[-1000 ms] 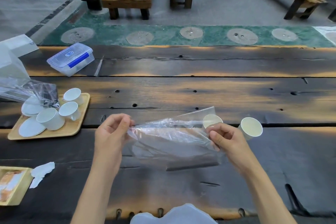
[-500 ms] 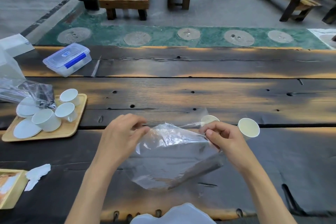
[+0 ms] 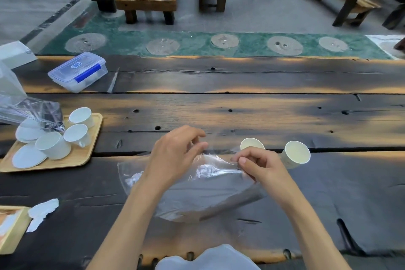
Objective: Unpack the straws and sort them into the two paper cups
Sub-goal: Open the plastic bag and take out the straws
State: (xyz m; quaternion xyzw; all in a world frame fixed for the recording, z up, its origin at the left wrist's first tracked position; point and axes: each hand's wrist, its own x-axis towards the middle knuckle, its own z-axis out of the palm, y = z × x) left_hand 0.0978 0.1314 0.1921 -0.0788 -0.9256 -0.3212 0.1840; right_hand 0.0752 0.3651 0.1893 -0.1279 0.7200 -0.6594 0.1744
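A clear plastic bag (image 3: 197, 193) lies on the dark wooden table in front of me, with a dark bundle of straws (image 3: 232, 206) inside along its lower edge. My right hand (image 3: 260, 166) pinches the bag's upper right edge. Over the bag's upper left part is my left hand (image 3: 175, 153), fingers curled and apart with nothing clearly pinched. Two paper cups stand just beyond the bag: one (image 3: 252, 143) partly hidden behind my right hand, the other (image 3: 298, 154) to its right, tilted toward me.
A wooden tray (image 3: 87, 158) at the left carries white cups and lids, with another clear bag (image 3: 28, 109) draped over it. A lidded plastic box (image 3: 79, 72) sits far left. A white paper scrap (image 3: 41, 210) and a second tray (image 3: 11, 228) lie at the near left.
The bag has dropped from being stretched between both hands onto the table. My left hand has moved right across the bag's top and let go of its edge. My right hand keeps its pinch.
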